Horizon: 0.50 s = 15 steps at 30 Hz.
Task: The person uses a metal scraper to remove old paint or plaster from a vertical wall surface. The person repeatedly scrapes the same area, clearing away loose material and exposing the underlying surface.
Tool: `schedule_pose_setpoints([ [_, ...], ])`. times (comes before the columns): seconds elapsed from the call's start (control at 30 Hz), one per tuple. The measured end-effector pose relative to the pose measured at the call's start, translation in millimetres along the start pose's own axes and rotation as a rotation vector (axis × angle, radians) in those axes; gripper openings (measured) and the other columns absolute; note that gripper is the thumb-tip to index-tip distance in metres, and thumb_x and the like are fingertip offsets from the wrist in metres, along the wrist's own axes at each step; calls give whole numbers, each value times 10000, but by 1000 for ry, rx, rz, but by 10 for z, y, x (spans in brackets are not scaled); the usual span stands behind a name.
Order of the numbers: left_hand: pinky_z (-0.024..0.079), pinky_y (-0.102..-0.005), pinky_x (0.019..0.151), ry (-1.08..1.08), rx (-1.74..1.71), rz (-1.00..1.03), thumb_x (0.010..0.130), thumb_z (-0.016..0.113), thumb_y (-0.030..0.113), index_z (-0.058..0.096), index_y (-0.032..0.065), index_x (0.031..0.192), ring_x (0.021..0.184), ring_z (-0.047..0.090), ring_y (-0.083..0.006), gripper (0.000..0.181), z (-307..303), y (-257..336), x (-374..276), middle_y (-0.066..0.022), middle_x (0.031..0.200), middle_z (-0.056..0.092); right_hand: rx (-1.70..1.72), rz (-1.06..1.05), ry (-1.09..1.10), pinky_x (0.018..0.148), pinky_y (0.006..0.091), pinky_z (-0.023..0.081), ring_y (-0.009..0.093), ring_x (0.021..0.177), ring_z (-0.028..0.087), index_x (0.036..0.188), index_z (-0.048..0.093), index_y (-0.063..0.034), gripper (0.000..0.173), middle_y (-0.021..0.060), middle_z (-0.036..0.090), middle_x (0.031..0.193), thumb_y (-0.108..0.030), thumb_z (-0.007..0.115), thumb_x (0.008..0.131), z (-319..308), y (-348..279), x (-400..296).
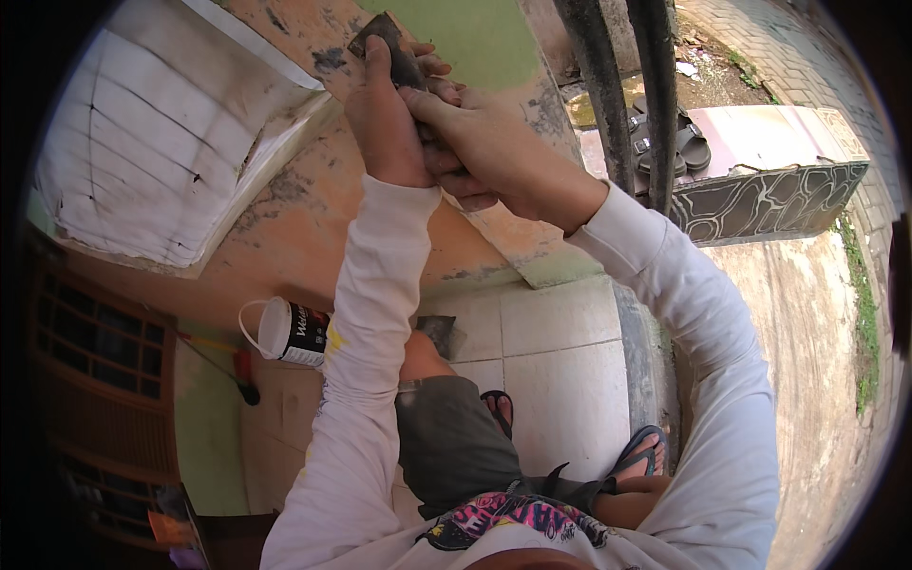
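A dark, flat, square-edged blade, apparently of a paint scraper (388, 43), lies against the worn wall surface (285, 214) at the top. My left hand (385, 117) grips the blade, its thumb on the near face and its fingers at the far side. Just below and to the right, my right hand (499, 142) is closed with curled fingers, pressed against the left hand. The tool's handle is hidden; it seems to lie inside the right fist. Around the blade, the orange-and-green paint is patchy, with grey spots.
A white-and-black paint bucket (292, 331) with writing lies by the wall's foot. Nearby on the tiled floor (556, 356) is a dark sheet (438, 333). Dark metal posts (652, 92) rise at right, beside a ledge (769, 192) bearing sandals (670, 139). A white sheet-covered projection (164, 142) juts out left.
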<state>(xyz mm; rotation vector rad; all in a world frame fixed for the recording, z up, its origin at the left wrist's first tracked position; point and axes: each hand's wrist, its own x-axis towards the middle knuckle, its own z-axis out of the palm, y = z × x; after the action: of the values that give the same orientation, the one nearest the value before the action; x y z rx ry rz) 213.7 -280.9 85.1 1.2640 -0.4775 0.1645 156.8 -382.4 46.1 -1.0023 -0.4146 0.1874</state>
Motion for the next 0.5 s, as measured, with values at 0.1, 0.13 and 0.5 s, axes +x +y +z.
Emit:
schedule_pose_setpoints([
  [0.1, 515, -317, 530, -18, -13, -2, 1055, 408, 383, 586, -30, 982, 520, 587, -189, 456, -40, -1, 30, -117, 762, 622, 15, -33, 76, 393, 233, 154, 40, 411, 230, 788, 415, -171, 353, -71, 314, 568, -424, 521, 1011, 131, -36, -28],
  [0.13, 514, -317, 527, -19, -12, -6, 1055, 409, 384, 587, -31, 983, 520, 587, -188, 457, -64, -3, 32, -116, 763, 623, 9, -11, 72, 394, 233, 156, 40, 411, 233, 791, 417, -173, 350, -72, 315, 569, -425, 522, 1010, 136, -8, -42],
  [0.5, 517, -325, 531, 15, -4, -52, 1055, 409, 378, 581, -41, 981, 523, 581, -182, 459, -69, -34, -64, -118, 763, 626, 5, 50, 46, 423, 272, 240, 96, 475, 326, 797, 422, -113, 322, -22, 370, 595, -349, 524, 991, 90, 2, -120],
])
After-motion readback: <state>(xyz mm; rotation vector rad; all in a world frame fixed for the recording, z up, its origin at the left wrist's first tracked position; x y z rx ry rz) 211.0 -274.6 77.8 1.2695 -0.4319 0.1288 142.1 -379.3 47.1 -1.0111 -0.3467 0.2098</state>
